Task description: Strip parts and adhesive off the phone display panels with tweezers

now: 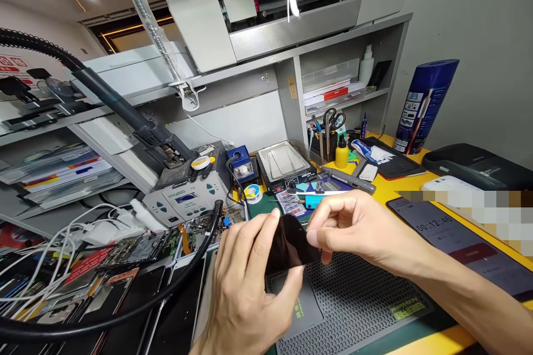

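Note:
A phone (287,241) with a dark, glossy face is held up over the grey work mat, tilted toward me. My left hand (254,283) grips it from the left, fingers along the top and thumb at the lower edge. At the phone's right edge, my right hand (341,227) is closed, thumb and forefinger pinched against the rim. Whether anything thin sits between those fingertips is too small to make out. Below lies the perforated grey mat (358,299), with a flat grey panel (308,310) partly covered by my left hand.
A rework station (187,199) stands at the back left, its black hose (166,294) curving across the left side. Phone parts (137,249) crowd the left. A large phone showing a timer (466,249) lies right. Behind are a yellow bottle (342,154) and a tool holder (327,141).

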The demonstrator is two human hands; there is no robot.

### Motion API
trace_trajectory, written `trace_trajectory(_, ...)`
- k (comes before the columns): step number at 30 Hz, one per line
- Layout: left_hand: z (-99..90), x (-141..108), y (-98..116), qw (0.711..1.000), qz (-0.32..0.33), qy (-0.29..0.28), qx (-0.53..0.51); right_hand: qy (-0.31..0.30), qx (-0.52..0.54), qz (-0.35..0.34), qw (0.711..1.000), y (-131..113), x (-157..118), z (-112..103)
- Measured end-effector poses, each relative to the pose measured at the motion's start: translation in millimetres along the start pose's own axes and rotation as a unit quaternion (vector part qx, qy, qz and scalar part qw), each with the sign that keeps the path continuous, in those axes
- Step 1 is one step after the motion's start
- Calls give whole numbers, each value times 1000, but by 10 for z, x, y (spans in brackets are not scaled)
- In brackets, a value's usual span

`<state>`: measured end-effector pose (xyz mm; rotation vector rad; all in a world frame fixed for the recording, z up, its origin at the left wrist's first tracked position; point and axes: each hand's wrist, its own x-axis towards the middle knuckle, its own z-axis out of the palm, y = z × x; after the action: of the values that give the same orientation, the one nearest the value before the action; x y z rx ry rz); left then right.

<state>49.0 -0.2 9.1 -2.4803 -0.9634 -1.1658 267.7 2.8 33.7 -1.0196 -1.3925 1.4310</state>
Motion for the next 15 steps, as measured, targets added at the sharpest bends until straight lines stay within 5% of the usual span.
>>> trace_trajectory(10,-23,19,-9,998,39,1,-52,-115,151,89,978,-14,72,-62)
trace_trajectory(15,-11,-7,-42,998,44,-2,-55,-120,175,98,972,28,105,-63)
